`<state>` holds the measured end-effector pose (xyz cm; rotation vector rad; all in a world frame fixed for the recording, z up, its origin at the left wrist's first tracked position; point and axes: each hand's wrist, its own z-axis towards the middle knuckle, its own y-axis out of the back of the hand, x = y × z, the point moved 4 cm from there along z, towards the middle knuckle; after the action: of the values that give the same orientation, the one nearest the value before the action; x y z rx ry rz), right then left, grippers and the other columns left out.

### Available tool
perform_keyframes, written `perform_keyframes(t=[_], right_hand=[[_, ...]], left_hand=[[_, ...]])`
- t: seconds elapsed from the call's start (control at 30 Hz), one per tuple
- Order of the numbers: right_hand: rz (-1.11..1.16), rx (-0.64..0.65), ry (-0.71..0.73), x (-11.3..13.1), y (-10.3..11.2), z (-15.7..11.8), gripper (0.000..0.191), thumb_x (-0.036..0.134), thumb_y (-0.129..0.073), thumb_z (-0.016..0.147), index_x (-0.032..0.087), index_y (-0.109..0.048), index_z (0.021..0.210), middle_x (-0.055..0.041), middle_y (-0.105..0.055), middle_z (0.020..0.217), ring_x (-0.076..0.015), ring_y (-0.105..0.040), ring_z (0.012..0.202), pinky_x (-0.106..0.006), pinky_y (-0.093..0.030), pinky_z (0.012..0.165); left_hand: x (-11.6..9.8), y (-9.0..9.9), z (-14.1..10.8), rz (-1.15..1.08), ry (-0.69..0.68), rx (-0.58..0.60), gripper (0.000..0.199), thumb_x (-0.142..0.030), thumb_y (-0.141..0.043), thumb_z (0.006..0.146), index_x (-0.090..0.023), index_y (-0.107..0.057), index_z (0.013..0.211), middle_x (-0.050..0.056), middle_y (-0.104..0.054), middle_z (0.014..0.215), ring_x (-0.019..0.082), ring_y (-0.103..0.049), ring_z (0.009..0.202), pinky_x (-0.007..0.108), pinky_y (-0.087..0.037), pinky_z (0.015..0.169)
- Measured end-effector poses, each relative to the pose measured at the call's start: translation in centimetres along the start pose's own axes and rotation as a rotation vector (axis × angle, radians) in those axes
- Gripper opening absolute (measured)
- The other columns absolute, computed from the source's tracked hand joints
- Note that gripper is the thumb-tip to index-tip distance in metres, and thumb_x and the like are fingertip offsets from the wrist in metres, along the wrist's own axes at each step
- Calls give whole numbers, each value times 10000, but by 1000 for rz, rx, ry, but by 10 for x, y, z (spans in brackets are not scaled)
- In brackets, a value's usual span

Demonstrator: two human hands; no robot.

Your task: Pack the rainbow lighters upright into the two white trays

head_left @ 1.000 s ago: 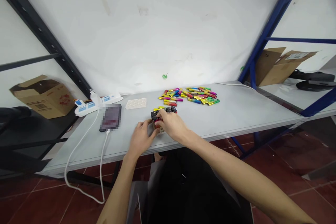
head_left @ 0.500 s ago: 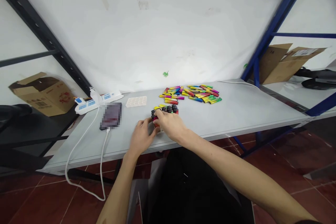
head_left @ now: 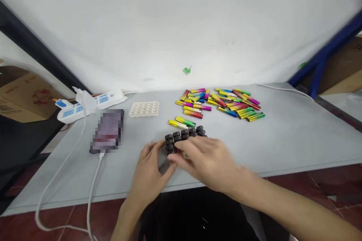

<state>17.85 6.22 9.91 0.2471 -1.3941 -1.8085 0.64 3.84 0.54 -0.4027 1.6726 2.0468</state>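
Note:
A tight block of upright lighters (head_left: 184, 132) with black tops stands near the table's front edge; its lower part is hidden by my hands. My left hand (head_left: 148, 169) is curled against the block's left side, fingertips behind and thumb at the front corner, steadying it. My right hand (head_left: 207, 162), slightly blurred, reaches over the front of the block, thumb and index finger closed around a lighter at the front left. Just behind the block lie a yellow-green lighter (head_left: 185, 122) and a yellow-white lighter (head_left: 178, 124).
Several shiny multicoloured lighters (head_left: 226, 101) lie loose toward the wall. A white tray with round holes (head_left: 144, 109) is at the back left. Further left are a phone (head_left: 109, 130) on a white cable (head_left: 94, 180) and a power strip (head_left: 103, 99). Cardboard box (head_left: 28, 94) far left.
The view has moved closer to the table. My right hand has shifted from the block's top left toward its front, and my left hand stays at the left side.

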Motion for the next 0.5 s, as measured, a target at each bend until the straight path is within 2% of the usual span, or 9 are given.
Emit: perform_keyframes(t=[0.07, 0.13, 0.2, 0.27, 0.37, 0.5], right_hand=[[37, -113, -91, -29, 17, 18, 373, 437, -386, 1018, 226, -637, 840, -55, -666, 727, -181, -607, 659, -306, -389, 611], [51, -108, -189, -63, 19, 42, 346, 403, -393, 1016, 213, -646, 876, -43, -658, 726, -167, -577, 622, -304, -365, 593], [55, 64, -195, -91, 2, 63, 294, 387, -466, 990, 205, -657, 861, -41, -664, 762, -173, -587, 671, -301, -363, 608], [38, 268, -133, -107, -24, 73, 254, 439, -582, 925, 204, -677, 905, -51, -671, 841, -189, -595, 733, -299, -360, 610], [-37, 380, -50, -116, -48, 67, 355, 505, -651, 858, 203, -653, 1045, -71, -658, 972, -197, -584, 746, -300, -340, 569], [-132, 327, 2, -120, -45, 39, 264, 387, -547, 942, 194, -643, 1095, -91, -640, 1055, -215, -600, 843, -319, -404, 636]], left_hand=[[4, -3, -1, 27, -2, 23, 790, -560, -726, 723, -283, -404, 1389, 98, -577, 1309, 369, -446, 1302, 547, -443, 1053], [6, -6, -2, 45, -18, 47, 936, -614, -773, 640, -292, -368, 1419, 110, -558, 1334, 406, -424, 1321, 586, -438, 1050], [6, -7, -2, 46, -35, 56, 948, -609, -779, 636, -316, -351, 1430, 103, -566, 1325, 416, -420, 1325, 610, -442, 1040], [6, -6, -2, 30, -47, 56, 874, -584, -766, 670, -347, -368, 1411, 85, -592, 1292, 406, -440, 1310, 619, -452, 1028], [7, -5, -2, 3, -59, 65, 808, -573, -772, 667, -373, -409, 1361, 70, -624, 1248, 399, -473, 1281, 631, -463, 1012], [12, -5, 0, 1, -100, 75, 786, -577, -793, 627, -366, -445, 1299, 74, -650, 1184, 406, -506, 1234, 653, -471, 982]])
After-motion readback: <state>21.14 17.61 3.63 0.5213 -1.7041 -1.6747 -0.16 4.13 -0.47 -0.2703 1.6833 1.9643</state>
